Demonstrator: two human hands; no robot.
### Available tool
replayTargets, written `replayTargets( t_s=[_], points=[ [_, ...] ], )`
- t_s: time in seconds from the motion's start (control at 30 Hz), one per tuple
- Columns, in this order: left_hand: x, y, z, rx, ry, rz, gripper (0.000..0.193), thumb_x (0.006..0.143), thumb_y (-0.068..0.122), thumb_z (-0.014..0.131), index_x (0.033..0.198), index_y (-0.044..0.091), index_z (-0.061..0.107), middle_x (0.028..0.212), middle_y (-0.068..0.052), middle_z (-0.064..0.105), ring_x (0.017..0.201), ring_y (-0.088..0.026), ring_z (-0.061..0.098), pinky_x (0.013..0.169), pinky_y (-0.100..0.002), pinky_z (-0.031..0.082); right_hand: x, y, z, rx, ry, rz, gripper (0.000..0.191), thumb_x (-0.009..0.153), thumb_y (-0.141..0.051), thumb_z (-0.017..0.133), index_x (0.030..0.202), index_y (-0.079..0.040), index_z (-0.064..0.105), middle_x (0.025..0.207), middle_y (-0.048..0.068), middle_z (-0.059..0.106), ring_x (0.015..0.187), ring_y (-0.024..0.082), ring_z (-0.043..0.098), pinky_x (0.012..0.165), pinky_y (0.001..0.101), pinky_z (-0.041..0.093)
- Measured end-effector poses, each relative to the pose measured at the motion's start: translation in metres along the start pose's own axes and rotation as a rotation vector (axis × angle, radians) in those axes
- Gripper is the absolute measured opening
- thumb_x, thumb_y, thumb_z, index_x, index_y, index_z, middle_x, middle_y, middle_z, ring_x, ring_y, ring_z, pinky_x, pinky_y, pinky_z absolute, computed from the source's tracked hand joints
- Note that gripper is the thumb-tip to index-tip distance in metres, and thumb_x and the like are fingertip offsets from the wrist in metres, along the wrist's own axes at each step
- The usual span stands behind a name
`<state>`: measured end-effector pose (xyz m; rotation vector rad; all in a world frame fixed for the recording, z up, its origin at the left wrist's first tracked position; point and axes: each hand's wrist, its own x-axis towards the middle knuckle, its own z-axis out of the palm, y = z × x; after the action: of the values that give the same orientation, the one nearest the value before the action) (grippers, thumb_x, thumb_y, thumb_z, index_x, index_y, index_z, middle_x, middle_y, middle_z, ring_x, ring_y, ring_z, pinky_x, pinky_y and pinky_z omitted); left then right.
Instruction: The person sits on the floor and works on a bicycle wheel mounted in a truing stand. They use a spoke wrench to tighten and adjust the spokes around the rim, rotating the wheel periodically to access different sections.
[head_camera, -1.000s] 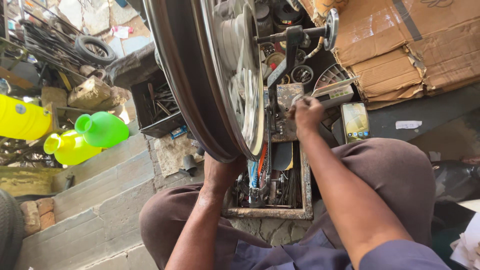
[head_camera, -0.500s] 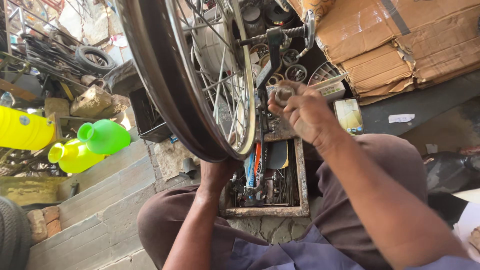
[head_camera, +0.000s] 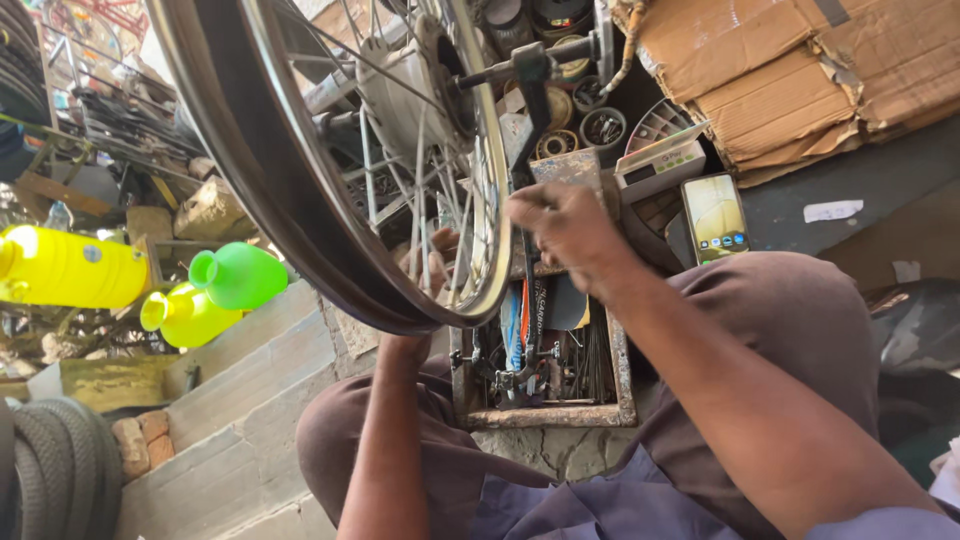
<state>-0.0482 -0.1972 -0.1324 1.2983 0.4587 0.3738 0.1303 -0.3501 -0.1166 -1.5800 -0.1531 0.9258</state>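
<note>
A spoked wheel (head_camera: 300, 230) with a black tyre and silver rim stands upright in front of me, mounted on a dark metal stand (head_camera: 528, 75). My left hand (head_camera: 432, 262) reaches up behind the rim and shows through the spokes, fingers against them. My right hand (head_camera: 565, 228) is closed in a pinch beside the rim's edge, gripping something small that I cannot make out. A wooden tray (head_camera: 615, 400) of tools lies below the wheel, between my knees.
A phone (head_camera: 714, 216) with a lit screen lies on my right thigh. Flattened cardboard (head_camera: 800, 75) fills the top right. Yellow bottles (head_camera: 70, 268) and a green one (head_camera: 240, 275) sit at left above concrete steps (head_camera: 230, 400). Stacked tyres (head_camera: 55, 470) stand at bottom left.
The view has drawn closer to the wheel. My right hand moved down and left from the tray's far end to the rim. My left hand rose behind the spokes.
</note>
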Motion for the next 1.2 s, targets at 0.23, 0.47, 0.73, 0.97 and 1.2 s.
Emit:
replayTargets(
  t_s=[0.23, 0.47, 0.73, 0.97, 1.2],
  points=[
    [-0.005, 0.01, 0.008, 0.272, -0.062, 0.052, 0.052, 0.097, 0.042, 0.072, 0.127, 0.0, 0.069, 0.108, -0.008, 0.074, 0.096, -0.016, 0.068, 0.086, -0.03, 0.054, -0.004, 0.007, 0.022, -0.184, -0.213, -0.389, 0.067, 0.082, -0.052, 0.078, 0.118, 0.004, 0.073, 0.116, 0.02, 0.075, 0.108, 0.029, 0.074, 0.094, 0.0427, 0.057],
    [0.001, 0.0, 0.006, 0.162, 0.082, 0.138, 0.065, 0.113, 0.058, 0.051, 0.11, -0.005, 0.068, 0.092, -0.009, 0.072, 0.085, -0.02, 0.068, 0.082, -0.031, 0.057, -0.004, 0.001, 0.008, -0.16, -0.058, -0.228, 0.05, 0.096, -0.043, 0.069, 0.114, 0.002, 0.076, 0.096, 0.02, 0.076, 0.092, 0.025, 0.075, 0.088, 0.0381, 0.062],
    [0.001, 0.001, 0.014, 0.328, -0.069, 0.128, 0.08, 0.103, 0.067, 0.042, 0.145, 0.001, 0.056, 0.134, -0.01, 0.068, 0.124, -0.018, 0.066, 0.109, -0.032, 0.052, 0.012, 0.006, -0.003, 0.393, -0.017, -0.127, 0.044, 0.088, 0.005, 0.06, 0.131, 0.001, 0.059, 0.104, 0.01, 0.065, 0.087, 0.018, 0.068, 0.074, 0.0329, 0.066],
    [-0.009, -0.003, -0.006, -0.067, -0.202, 0.225, 0.058, 0.103, 0.043, 0.077, 0.128, -0.008, 0.062, 0.114, -0.016, 0.07, 0.103, -0.024, 0.069, 0.09, -0.038, 0.057, 0.009, 0.01, -0.007, 0.349, -0.063, -0.145, 0.047, 0.086, 0.013, 0.053, 0.132, 0.004, 0.062, 0.104, 0.01, 0.067, 0.091, 0.018, 0.069, 0.083, 0.0309, 0.064],
    [0.003, -0.002, 0.008, 0.21, -0.038, 0.253, 0.066, 0.1, 0.049, 0.069, 0.142, 0.0, 0.052, 0.126, -0.016, 0.062, 0.114, -0.022, 0.063, 0.098, -0.038, 0.057, 0.007, 0.006, -0.006, 0.254, -0.033, -0.188, 0.054, 0.087, 0.015, 0.049, 0.14, 0.003, 0.056, 0.124, 0.008, 0.067, 0.102, 0.013, 0.067, 0.089, 0.0277, 0.064]
  ],
)
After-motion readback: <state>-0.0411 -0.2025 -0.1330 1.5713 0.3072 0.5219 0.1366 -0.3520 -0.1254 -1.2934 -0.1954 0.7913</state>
